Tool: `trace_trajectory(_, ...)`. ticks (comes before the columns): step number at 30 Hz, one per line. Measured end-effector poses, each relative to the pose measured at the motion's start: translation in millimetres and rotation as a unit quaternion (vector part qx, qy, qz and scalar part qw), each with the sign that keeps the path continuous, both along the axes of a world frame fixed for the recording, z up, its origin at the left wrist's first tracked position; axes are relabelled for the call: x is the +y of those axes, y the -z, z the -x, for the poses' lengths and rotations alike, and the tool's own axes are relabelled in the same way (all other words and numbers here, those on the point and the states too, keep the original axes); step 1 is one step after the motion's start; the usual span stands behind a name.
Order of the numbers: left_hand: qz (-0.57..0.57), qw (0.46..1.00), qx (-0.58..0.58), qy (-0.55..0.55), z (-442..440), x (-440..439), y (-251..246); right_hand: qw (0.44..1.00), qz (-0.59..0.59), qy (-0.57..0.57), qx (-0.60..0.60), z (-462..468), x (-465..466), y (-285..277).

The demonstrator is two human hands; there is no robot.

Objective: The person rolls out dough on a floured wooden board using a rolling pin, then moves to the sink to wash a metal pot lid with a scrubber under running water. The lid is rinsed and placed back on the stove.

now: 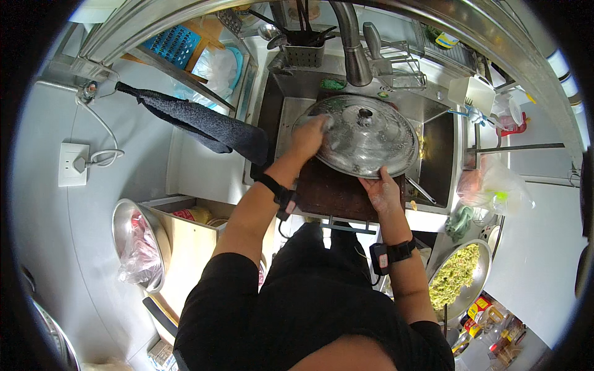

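Note:
A round, wet pot lid (387, 137), metallic or glass with a dark knob on top, is held over the sink (290, 111). My right hand (384, 192) grips its near rim, thumb up on the edge. On the upper left of the lid rests my left hand (308, 137). Something pale and blurred shows at its fingertips, and I cannot tell what it is. Beneath the lid lies a dark brown board (343, 192) across the sink's front. The faucet (357, 65) hangs just beyond the lid.
A grey towel (199, 118) hangs at the left. Behind the sink stand a utensil holder (304, 54) and a green scouring pad (333, 83). A steel bowl (162, 259) sits on a drawer at the left; another bowl holds shredded green food (457, 276) at the right.

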State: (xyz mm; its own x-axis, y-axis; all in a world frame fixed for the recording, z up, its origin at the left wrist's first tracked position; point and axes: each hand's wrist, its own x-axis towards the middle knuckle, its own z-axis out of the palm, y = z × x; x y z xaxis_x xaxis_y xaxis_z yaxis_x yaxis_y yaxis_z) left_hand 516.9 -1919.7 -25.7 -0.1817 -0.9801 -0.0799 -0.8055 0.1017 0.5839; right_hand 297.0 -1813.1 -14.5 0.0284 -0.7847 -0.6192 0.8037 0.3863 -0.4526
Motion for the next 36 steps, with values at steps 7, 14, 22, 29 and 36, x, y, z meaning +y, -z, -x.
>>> trace_trajectory(7, 0.13, 0.983, -0.122, -0.033, -40, -45, -18, 0.994, -0.101, 0.039, 0.015, 8, 9, 2)
trace_trajectory(14, -0.06, 0.929, -0.365, -0.017, -60, -63, -35, 0.995, -0.082, 0.004, 0.063, 25, 14, 4)
trace_trajectory(22, 0.172, 0.963, -0.202, -0.052, -49, -89, -40, 0.983, -0.104, -0.14, 0.059, 10, 17, -9)
trace_trajectory(29, 0.122, 0.947, -0.289, -0.061, -54, -96, -38, 0.916, -0.053, -0.375, 0.134, 5, 11, -43)
trace_trajectory(36, 0.04, 0.941, -0.328, -0.076, -54, -92, -51, 0.977, 0.076, -0.172, 0.104, -22, -70, -57)
